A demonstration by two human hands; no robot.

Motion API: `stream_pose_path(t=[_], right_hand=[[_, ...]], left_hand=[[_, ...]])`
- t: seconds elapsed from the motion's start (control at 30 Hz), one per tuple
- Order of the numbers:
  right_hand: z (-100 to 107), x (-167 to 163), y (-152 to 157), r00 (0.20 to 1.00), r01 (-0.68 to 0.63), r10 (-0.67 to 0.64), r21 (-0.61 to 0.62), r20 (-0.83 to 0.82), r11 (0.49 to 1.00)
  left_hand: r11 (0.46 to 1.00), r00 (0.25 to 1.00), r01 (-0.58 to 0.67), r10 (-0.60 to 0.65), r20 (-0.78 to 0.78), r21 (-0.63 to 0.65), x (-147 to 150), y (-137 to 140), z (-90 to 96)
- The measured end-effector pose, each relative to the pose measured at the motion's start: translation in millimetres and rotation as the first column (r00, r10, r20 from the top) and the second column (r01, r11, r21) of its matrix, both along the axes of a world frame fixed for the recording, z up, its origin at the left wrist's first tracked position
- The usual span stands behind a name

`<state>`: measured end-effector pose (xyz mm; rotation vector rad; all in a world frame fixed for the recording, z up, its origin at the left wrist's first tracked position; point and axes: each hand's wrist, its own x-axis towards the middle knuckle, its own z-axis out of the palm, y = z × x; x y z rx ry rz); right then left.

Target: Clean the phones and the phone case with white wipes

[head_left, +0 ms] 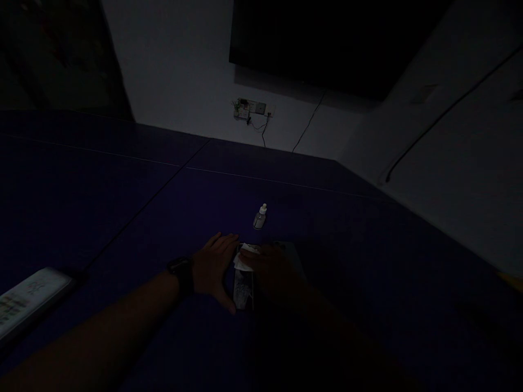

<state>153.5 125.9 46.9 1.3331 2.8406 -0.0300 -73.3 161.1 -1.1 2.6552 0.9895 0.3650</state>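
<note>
A phone (244, 294) lies flat on the dark blue surface in front of me, its screen giving a dim reflection. My left hand (213, 265), with a black watch on the wrist, rests along the phone's left edge; its fingers are stretched out and the thumb is spread apart. On the upper part of the screen, my right hand (272, 269) presses a white tissue (244, 260). Deep shadow hides most of that hand's fingers. Just beyond the phone stands a small clear bottle (259, 220) with a white dropper-like top.
A greyish flat item (293, 255) shows partly beyond my right hand. At the left lies a white box (30, 296) with printing. Sockets with cables (255, 109) are on the back wall, below a large dark screen (327, 43). The room is very dim.
</note>
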Motion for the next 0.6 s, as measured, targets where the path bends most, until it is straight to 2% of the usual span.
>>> stream_pose_path(t=[0.2,0.4,0.53,0.6], right_hand=[[6,24,5,0.997,0.033,-0.032,0.0,0.065,0.999],[-10,20,-7,0.981,-0.19,0.19,0.003,0.034,0.982],[-9,20,-6,0.997,-0.072,0.071,0.033,0.029,0.997],[-9,22,-4,0.997,-0.063,0.063,0.008,0.035,0.998]], left_hand=[[1.0,1.0,0.006,-0.006,0.011,0.006,0,0,-0.5],[1.0,1.0,0.012,-0.012,-0.008,0.008,1,-1,1.4],[1.0,1.0,0.001,-0.001,-0.015,0.013,1,-2,1.9],[1.0,1.0,0.007,-0.006,-0.003,0.022,1,-2,1.1]])
